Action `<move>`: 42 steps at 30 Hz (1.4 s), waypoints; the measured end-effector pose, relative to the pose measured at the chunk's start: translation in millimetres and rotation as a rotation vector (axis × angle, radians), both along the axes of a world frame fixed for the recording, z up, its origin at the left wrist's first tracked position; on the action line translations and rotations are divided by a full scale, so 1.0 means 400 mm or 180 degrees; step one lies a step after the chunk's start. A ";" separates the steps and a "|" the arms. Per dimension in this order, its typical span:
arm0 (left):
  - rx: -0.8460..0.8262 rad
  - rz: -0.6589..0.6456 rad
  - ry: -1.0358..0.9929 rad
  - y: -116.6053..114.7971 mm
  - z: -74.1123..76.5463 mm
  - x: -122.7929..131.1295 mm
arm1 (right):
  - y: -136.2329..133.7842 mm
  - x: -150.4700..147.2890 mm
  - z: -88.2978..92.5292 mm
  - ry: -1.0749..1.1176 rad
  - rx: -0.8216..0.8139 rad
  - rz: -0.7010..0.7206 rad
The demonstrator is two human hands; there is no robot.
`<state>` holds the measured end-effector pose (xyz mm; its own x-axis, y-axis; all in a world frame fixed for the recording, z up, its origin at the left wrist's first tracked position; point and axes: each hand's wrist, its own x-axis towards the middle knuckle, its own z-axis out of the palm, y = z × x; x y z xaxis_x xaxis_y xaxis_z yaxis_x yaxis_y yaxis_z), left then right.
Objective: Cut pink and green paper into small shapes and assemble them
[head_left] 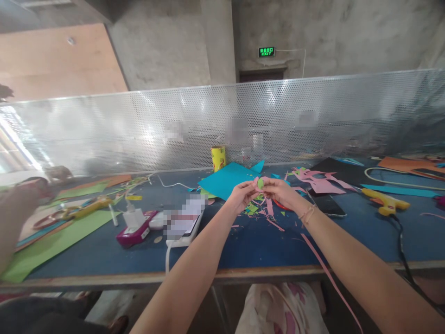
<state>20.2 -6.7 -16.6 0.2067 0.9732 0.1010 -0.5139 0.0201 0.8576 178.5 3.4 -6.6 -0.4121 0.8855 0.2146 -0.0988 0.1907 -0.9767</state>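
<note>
Both my hands meet over the middle of the table, pinching a small green and pink paper piece (260, 183) between their fingertips. My left hand (242, 195) holds its left side, and my right hand (278, 191) closes on it from the right. The fingers cover part of the piece, so its full shape is hidden. Just beneath lie green and pink paper scraps (253, 208). Behind the hands rests a blue paper sheet (222, 180), and pink cut-out paper (321, 180) lies to the right.
A yellow glue gun (387, 202) with a black cord is at right, near a dark phone (328, 204). At left are a purple power strip (137, 229), a phone on a white stand (189, 222) and green paper (66, 236). A yellow roll (219, 157) stands before the perforated metal screen (156, 134).
</note>
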 end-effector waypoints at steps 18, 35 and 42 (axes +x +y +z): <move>-0.0140 -0.0216 -0.0095 -0.016 0.022 0.003 | -0.001 -0.011 -0.003 -0.0123 0.0510 -0.0218; 0.0159 0.0098 0.0076 -0.011 0.011 0.013 | -0.026 -0.022 0.008 -0.1000 0.1514 -0.0762; 0.0114 0.0073 0.0092 -0.012 0.012 0.015 | -0.009 -0.023 -0.002 -0.1240 0.1659 -0.0862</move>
<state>26.0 -11.6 -12.0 0.1878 0.9735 0.1302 -0.4889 -0.0223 0.8721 169.2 -0.4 -7.5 -0.3246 0.7898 0.5204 0.3565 0.6118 -0.7061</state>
